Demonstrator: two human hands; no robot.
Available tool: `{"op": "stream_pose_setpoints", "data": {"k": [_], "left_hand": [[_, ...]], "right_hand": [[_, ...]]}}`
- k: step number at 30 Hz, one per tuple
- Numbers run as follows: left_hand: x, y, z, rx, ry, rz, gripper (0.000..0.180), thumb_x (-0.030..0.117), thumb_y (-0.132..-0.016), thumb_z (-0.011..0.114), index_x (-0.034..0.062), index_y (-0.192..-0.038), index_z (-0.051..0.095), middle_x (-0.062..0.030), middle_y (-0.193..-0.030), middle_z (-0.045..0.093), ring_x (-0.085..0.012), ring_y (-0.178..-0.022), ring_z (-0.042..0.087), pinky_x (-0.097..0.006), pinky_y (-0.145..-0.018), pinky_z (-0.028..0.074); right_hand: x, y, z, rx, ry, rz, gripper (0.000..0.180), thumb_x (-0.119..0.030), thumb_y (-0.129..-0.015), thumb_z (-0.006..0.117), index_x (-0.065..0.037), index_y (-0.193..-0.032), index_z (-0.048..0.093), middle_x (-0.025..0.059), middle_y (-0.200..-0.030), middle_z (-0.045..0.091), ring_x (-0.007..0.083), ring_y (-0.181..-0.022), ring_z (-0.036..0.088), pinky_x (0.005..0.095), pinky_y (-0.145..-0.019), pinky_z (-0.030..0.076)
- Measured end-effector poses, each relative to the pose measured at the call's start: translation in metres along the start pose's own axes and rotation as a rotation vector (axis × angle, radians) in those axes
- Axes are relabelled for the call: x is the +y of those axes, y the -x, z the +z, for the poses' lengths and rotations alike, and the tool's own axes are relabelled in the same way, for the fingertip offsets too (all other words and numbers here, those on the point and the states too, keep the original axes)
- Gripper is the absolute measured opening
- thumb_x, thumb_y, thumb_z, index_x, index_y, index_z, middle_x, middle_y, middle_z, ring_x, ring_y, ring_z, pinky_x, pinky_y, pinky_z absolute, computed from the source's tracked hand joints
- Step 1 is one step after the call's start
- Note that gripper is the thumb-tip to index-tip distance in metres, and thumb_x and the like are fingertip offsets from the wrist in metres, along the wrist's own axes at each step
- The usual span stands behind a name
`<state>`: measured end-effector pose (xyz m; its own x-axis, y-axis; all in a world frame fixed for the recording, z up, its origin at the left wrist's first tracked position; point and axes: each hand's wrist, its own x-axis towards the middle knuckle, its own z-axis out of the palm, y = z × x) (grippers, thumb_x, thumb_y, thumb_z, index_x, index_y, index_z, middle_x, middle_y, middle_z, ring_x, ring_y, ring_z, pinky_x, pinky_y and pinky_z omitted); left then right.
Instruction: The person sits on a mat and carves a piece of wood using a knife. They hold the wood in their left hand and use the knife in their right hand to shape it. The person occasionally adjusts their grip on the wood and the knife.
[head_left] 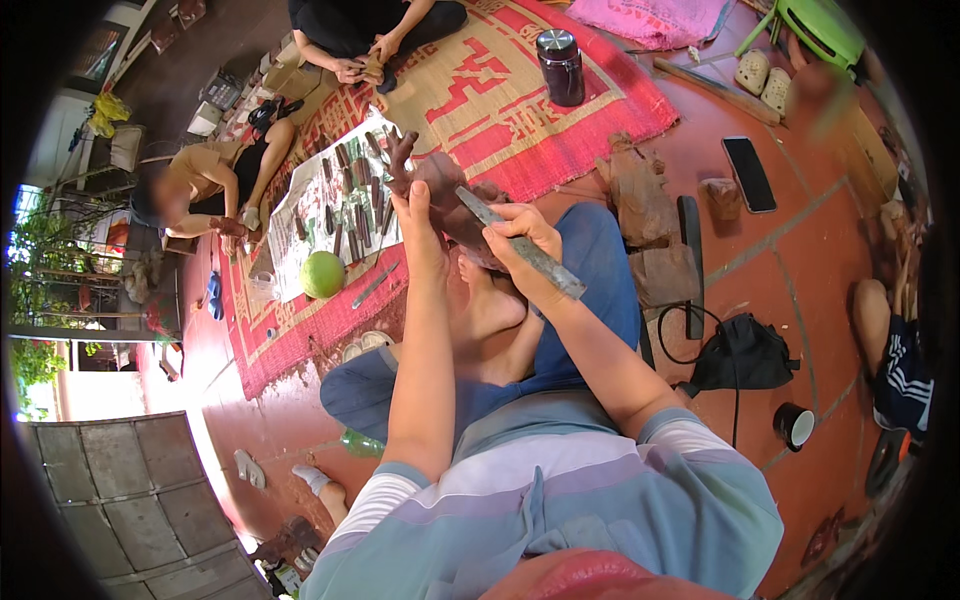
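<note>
My left hand is wrapped round the left side of a dark brown carved wooden piece with branching prongs at its upper left end. My right hand grips a flat grey file-like bar, whose far end lies against or just over the carving's right side; contact is hard to tell. Both hands are above my crossed legs in blue jeans. Part of the carving is hidden behind my fingers and the bar.
Beyond my knees, a white sheet bears several dark strips on a red-and-tan mat. A green round fruit, a thin blade-like tool and a dark jar are nearby. To my right lie wood blocks and a phone. Other people sit around.
</note>
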<state>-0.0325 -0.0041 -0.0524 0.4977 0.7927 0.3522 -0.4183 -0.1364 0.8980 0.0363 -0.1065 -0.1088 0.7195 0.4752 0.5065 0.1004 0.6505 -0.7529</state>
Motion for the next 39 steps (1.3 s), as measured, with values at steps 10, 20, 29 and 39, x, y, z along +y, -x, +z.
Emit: {"op": "stream_pose_setpoints", "data": {"k": [10,20,29,39], "left_hand": [[0.004,-0.002,0.009,-0.04,0.008,0.031,0.066,0.041,-0.089,0.058,0.0121,-0.141,0.029,-0.0087,-0.123,0.054,-0.0182,-0.104,0.057,-0.033,-0.089,0.048],[-0.008,0.002,-0.009,0.023,-0.432,0.22,0.073,0.033,-0.085,0.067,0.0016,-0.137,0.027,-0.0139,-0.132,0.042,-0.0223,-0.114,0.05,-0.037,-0.095,0.046],[0.001,-0.003,0.012,0.309,-0.402,0.087,0.069,0.037,-0.089,0.06,-0.0003,-0.138,0.028,-0.0182,-0.131,0.045,-0.0259,-0.119,0.048,-0.039,-0.099,0.04],[-0.04,-0.011,-0.018,0.394,-0.3,0.035,0.035,0.025,-0.097,0.044,0.0027,-0.124,0.051,-0.0101,-0.115,0.057,-0.0164,-0.094,0.06,-0.029,-0.079,0.051]], "right_hand": [[0.007,0.001,-0.008,0.001,-0.049,0.072,0.013,0.001,-0.075,0.071,-0.004,-0.083,0.061,0.0132,-0.099,0.065,0.0193,-0.091,0.062,0.0318,-0.082,0.049],[-0.185,-0.115,-0.17,0.753,-0.331,-0.709,0.007,-0.007,-0.092,0.053,-0.01,-0.087,0.05,0.0175,-0.108,0.063,0.0261,-0.101,0.063,0.045,-0.091,0.052],[-0.071,-0.056,-0.07,0.344,-0.257,0.028,0.011,-0.002,-0.085,0.062,-0.006,-0.082,0.052,0.0065,-0.09,0.061,0.0084,-0.08,0.056,0.0249,-0.076,0.048],[-0.017,-0.03,0.001,0.011,-0.115,0.133,0.014,0.006,-0.083,0.062,-0.001,-0.095,0.058,0.0134,-0.109,0.06,0.0136,-0.096,0.058,0.0273,-0.086,0.047]]}}
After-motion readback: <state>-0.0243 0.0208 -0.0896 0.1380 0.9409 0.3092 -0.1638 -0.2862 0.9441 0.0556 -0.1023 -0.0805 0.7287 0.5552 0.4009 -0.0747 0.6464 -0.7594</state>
